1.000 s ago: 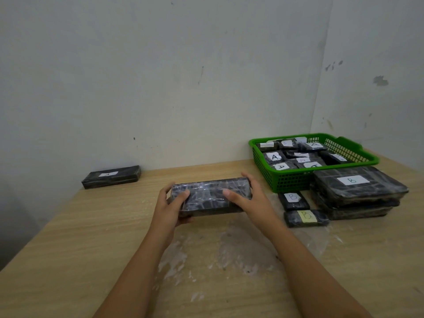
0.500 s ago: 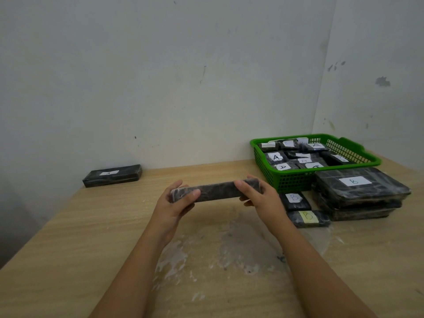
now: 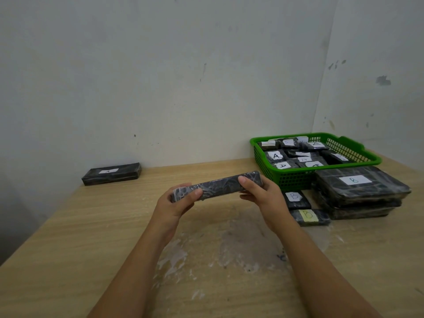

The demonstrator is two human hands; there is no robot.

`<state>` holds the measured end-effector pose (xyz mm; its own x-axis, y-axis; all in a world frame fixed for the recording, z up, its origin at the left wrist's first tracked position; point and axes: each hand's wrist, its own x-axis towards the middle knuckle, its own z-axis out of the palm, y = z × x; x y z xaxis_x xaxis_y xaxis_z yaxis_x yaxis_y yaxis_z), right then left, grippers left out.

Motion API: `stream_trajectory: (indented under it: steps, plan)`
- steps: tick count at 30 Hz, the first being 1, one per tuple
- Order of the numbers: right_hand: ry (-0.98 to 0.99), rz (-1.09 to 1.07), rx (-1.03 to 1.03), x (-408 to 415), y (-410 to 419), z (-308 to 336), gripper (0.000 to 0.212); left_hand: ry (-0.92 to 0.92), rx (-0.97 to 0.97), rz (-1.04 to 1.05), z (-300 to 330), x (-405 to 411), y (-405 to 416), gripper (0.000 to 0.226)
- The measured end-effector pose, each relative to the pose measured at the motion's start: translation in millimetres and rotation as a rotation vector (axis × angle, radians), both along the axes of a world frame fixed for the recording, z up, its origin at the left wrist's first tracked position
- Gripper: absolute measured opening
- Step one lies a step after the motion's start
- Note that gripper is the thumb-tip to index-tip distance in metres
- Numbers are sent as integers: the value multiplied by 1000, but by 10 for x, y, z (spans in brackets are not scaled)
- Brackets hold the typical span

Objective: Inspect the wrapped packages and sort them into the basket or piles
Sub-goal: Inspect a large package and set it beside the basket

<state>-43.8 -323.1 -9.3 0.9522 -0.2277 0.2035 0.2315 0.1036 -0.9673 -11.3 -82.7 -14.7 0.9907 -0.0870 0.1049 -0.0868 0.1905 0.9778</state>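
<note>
Whereas its broad face showed earlier, the wrapped package (image 3: 215,186), gripped by left hand (image 3: 177,203) and right hand (image 3: 263,197), lay edge-on above the wooden table (image 3: 68,237) beside pale walls (image 3: 160,76).

Long dark wrapped package (image 3: 218,186) held edge-on above wooden table (image 3: 68,237): left hand (image 3: 176,203) grips left end, right hand (image 3: 263,196) grips right end. Green basket (image 3: 298,177) full of A packs. Stack marked B (image 3: 360,191) just beside basket. Lone pack marked A (image 3: 111,173) by wall.
</note>
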Motion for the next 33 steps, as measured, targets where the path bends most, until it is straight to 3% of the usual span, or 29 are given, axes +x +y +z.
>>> stream_trajectory:
  steps: [6, 12, 18, 24, 30, 33]
  plan:
    - [35, -38, 21, 29, -19, -34, 54, 17, 81, -16, -3, -99, -116, 66]
    - [119, -70, -47, 71, 80, -105, 94, -15, 143, 100, -81, -125, -233, 73]
    - [111, -108, -67, 51, 79, -87, 74, -2, 187, 141, -118, -119, -273, 82]
    - [118, -212, -171, 10, 130, -64, 102, -15, 209, 175, -130, -133, -268, 82]
    - [103, -244, -221, -22, 210, -31, 83, 3, 203, 195, -104, -203, -333, 78]
    - [92, -233, -227, -39, 267, -50, 84, -7, 231, 266, -105, -211, -349, 75]
